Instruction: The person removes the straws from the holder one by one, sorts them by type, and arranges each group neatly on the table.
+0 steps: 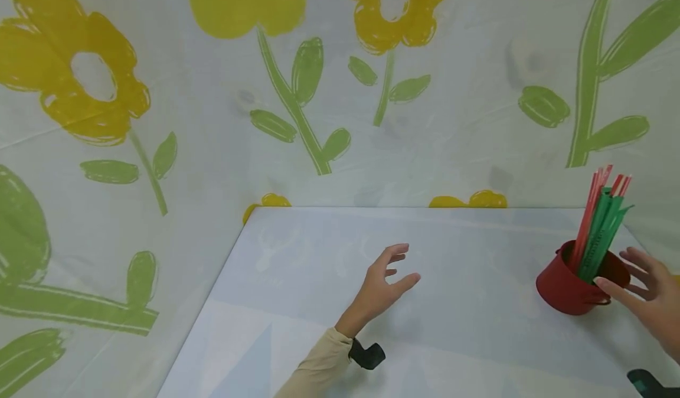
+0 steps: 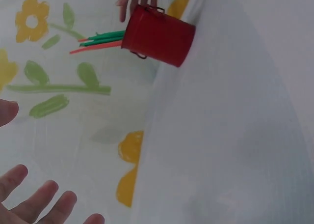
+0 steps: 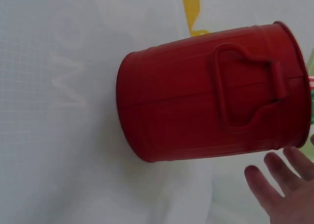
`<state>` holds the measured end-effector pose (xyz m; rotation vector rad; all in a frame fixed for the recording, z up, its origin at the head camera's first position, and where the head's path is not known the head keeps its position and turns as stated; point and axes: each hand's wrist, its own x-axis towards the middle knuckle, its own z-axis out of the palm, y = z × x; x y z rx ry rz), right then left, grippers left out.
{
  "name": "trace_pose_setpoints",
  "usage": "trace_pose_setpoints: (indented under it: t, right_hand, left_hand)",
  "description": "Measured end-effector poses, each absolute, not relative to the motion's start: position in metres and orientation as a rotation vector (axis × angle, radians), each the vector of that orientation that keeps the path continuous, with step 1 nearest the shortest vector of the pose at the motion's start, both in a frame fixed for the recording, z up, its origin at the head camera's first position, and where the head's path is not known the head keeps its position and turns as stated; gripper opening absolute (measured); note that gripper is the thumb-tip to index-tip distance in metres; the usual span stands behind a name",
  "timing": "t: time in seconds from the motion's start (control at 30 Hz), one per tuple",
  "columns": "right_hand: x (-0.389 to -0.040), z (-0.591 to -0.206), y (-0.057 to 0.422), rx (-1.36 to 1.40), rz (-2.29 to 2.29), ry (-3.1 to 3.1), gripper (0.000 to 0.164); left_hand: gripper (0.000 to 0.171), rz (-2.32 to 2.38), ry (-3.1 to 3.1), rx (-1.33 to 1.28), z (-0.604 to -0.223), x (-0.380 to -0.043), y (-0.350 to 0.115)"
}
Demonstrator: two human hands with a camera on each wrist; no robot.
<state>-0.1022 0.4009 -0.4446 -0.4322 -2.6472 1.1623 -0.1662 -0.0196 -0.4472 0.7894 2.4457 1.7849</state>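
Observation:
A red metal bucket point(image 1: 567, 286) with a small wire handle on its side stands upright at the right of the white table. Long thin red sticks point(image 1: 588, 221) and green strips point(image 1: 600, 238) lean inside it and rise above its rim. My right hand point(image 1: 650, 297) is at the bucket's right side, thumb tip right at the rim and fingers spread loosely. In the right wrist view, the fingertips point(image 3: 274, 170) show beside the rim. Over the middle of the table, my left hand point(image 1: 379, 289) is held with fingers loosely bent and nothing in it.
The white table point(image 1: 297, 256) carries faint printed patterns. Behind and to the left hangs a pale curtain point(image 1: 207, 79) with large yellow flowers and green leaves, meeting the table's back edge. Black straps point(image 1: 368, 355) sit on both wrists.

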Motion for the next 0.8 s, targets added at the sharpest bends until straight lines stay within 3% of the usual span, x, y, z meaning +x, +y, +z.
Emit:
trace_pose_setpoints:
  t: [0.8]
  right_hand:
    - [-0.11, -0.474, 0.394, -0.568, 1.162, -2.548, 0.081]
  left_hand:
    - [0.039, 1.87, 2.172, 0.838, -0.435, -0.186, 0.084]
